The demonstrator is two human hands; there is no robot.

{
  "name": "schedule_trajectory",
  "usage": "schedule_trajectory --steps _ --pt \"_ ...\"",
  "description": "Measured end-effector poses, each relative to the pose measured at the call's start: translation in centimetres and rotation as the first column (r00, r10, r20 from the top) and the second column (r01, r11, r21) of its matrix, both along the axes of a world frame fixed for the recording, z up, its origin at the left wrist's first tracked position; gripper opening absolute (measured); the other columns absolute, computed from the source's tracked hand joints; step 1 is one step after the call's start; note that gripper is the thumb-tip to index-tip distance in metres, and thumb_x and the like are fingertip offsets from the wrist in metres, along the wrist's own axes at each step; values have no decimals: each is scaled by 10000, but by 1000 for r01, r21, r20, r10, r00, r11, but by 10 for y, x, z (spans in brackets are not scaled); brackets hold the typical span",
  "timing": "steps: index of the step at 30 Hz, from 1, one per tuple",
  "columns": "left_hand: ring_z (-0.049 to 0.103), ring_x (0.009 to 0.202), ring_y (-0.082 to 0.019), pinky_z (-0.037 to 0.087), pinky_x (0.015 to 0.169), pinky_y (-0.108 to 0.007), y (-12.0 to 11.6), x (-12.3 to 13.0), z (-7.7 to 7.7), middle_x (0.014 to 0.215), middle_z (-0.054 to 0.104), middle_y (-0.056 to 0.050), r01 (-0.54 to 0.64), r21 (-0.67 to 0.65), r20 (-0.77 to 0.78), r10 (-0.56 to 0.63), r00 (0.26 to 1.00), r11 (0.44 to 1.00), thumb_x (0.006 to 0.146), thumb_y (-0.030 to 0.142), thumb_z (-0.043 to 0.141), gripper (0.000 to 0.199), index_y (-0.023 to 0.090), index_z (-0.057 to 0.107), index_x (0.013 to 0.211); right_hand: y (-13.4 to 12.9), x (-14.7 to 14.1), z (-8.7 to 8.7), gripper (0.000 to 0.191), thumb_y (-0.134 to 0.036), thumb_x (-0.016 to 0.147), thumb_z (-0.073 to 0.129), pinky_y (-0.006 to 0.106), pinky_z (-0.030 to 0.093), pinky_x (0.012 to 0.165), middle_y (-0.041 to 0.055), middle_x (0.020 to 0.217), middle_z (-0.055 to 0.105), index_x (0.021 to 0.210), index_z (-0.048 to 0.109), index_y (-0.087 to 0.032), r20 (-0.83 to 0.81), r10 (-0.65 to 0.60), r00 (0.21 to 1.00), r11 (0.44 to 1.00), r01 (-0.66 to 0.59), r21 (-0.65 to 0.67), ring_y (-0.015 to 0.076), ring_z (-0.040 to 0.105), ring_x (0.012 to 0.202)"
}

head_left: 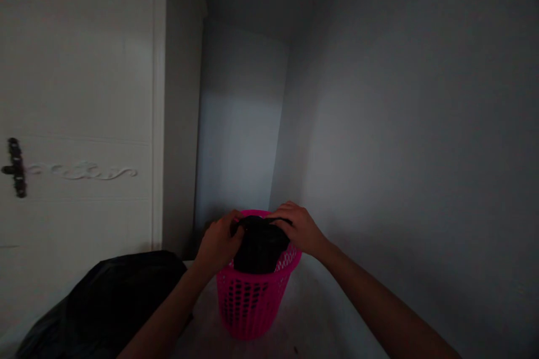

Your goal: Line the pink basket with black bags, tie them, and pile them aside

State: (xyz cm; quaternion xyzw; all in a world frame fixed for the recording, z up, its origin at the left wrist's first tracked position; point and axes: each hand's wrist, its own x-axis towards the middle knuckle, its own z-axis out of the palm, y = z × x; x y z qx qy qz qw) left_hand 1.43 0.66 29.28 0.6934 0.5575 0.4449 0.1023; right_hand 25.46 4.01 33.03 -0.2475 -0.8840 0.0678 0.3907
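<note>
A pink plastic basket [248, 305] with a lattice of holes stands upright on the floor, low in the middle of the head view. Inside its mouth hangs a black plastic bag [259, 249], its upper edge raised near the rim. My left hand [221, 238] pinches that edge on the left side. On the right, my right hand [297, 227] grips the same edge between thumb and fingers, close to the basket's rim. Dark shadow hides the bag's lower part and the basket's bottom inside.
At the lower left lies a large, full black bag [113, 297], beside my left forearm. Behind it rises a white wardrobe [84, 90] with a dark handle [17, 168]. A grey wall [400, 123] runs along the right side. The light is dim.
</note>
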Motion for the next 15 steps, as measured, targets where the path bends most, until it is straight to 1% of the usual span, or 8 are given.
schedule_trajectory --steps 2,4,7,9,11,13,14,15 --pt "702 821 -251 438 727 -343 5 -10 -4 867 745 -49 -22 -4 62 22 998 1000 879 264 514 189 242 655 1005 6 5 -7 176 -276 974 614 352 497 840 36 892 755 950 786 -253 -190 -24 981 996 7 -88 214 657 875" --pt "701 876 -259 474 779 -364 9 -18 -6 908 743 -65 -19 -8 139 20 990 1000 838 252 511 187 229 638 973 12 9 -13 164 -350 943 640 335 505 797 27 866 727 912 752 -235 -348 -83 934 976 7 -216 212 643 844" --pt "686 870 -234 517 802 -359 12 -24 -5 894 721 -54 56 -10 257 -51 965 998 804 317 530 171 223 614 920 19 13 -19 222 -428 926 619 320 503 755 8 804 666 913 699 -222 -481 -161 862 924 -40 -381 204 613 797" --pt "667 811 -208 529 759 -335 10 -22 -4 846 700 -27 130 -16 319 -118 940 991 793 419 590 215 224 608 883 19 13 -21 233 -437 922 608 320 508 774 11 841 671 967 693 -224 -536 -177 826 897 -88 -433 205 622 825" --pt "627 713 -181 504 665 -301 7 -17 -2 747 658 6 191 -34 363 -166 917 981 773 534 659 317 225 599 804 13 13 -19 272 -397 870 678 324 516 833 18 953 709 1091 705 -240 -548 -128 827 882 -158 -444 214 645 915" --pt "575 630 -158 443 577 -270 2 -12 2 654 598 30 220 -46 403 -183 897 974 768 633 683 428 221 578 716 4 12 -15 416 -339 786 784 327 519 885 14 1052 737 1187 710 -258 -509 -18 860 856 -250 -453 221 659 991" --pt "561 613 -154 420 555 -262 -1 -10 4 633 579 35 223 -44 426 -184 886 974 771 676 677 475 219 573 692 0 11 -13 436 -330 761 819 326 523 876 9 1045 749 1181 725 -257 -482 26 876 834 -285 -473 219 667 977" --pt "568 621 -158 419 554 -259 -4 -8 6 634 584 32 224 -36 450 -184 874 974 776 712 664 509 216 583 697 -4 10 -11 396 -342 756 838 321 528 844 4 994 761 1130 751 -246 -464 47 885 813 -304 -497 213 674 928"
